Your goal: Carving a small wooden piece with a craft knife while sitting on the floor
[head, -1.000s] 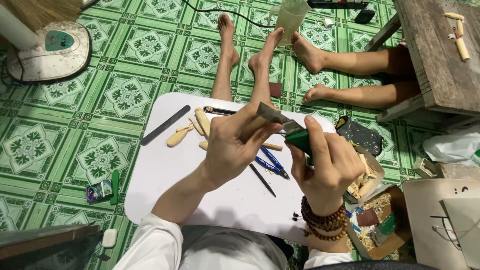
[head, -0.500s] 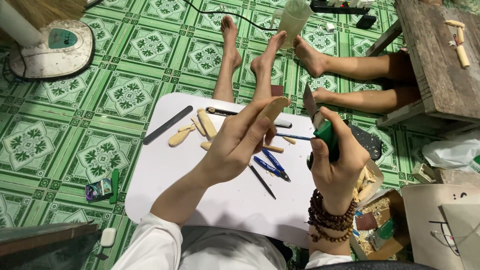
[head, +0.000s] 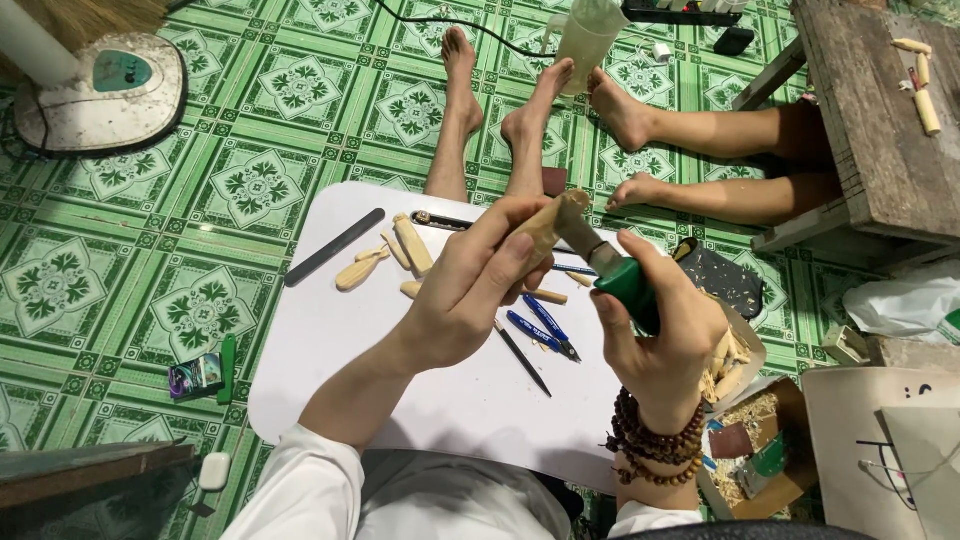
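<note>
1. You look down at a white desk (head: 330, 330) laid across your lap, over a green patterned tile floor (head: 150, 200).
2. Your left hand (head: 470, 300) is raised above the middle of the desk, its grip closed around a pale wooden piece (head: 545, 225).
3. The wooden piece's long axis runs on a slant, its free end pointing up and to the right, away from you.
4. Your right hand (head: 660, 330) sits just right of the left, above the desk's right edge, its grip wrapped around the green handle of a carving knife (head: 610, 268).
5. The knife's blade points up and to the left and meets the upper end of the wooden piece.
6. On the desk, left of your left hand, lie more pale wooden pieces (head: 385, 260) and a long dark file (head: 333, 247).
7. Below your hands lie blue-handled tools (head: 540, 325) and a thin dark pencil (head: 522, 357).
8. Beyond the desk's far edge, bare feet (head: 500, 100) rest on the floor.
</note>
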